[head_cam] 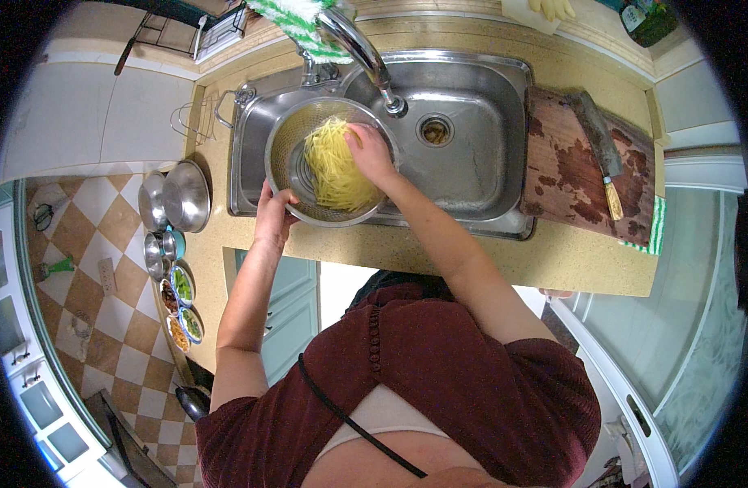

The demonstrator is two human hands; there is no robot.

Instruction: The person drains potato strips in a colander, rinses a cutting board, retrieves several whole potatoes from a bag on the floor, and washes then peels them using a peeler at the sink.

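A perforated metal colander (pixel 281 131) is held over the left part of the steel sink, near its divider. Inside it lies a heap of pale yellow shredded vegetable (pixel 334 174), perhaps potato. My left hand (pixel 275 213) grips the colander's rim at the lower left, thumb over the edge. My right hand (pixel 371 152) is inside the colander, resting on the right side of the shreds; its fingertips are partly hidden, so whether it grasps any is unclear. The chrome faucet (pixel 374 67) arches just above and right of the colander, and no water is seen running from it.
The right sink basin (pixel 465 177) has a drain strainer (pixel 435 130). On the right, a cleaver (pixel 596 137) lies on a wet wooden cutting board (pixel 557 177). Metal bowls (pixel 186 196) and small dishes of chopped food (pixel 182 285) line the left counter. A green-striped cloth (pixel 325 36) hangs by the faucet.
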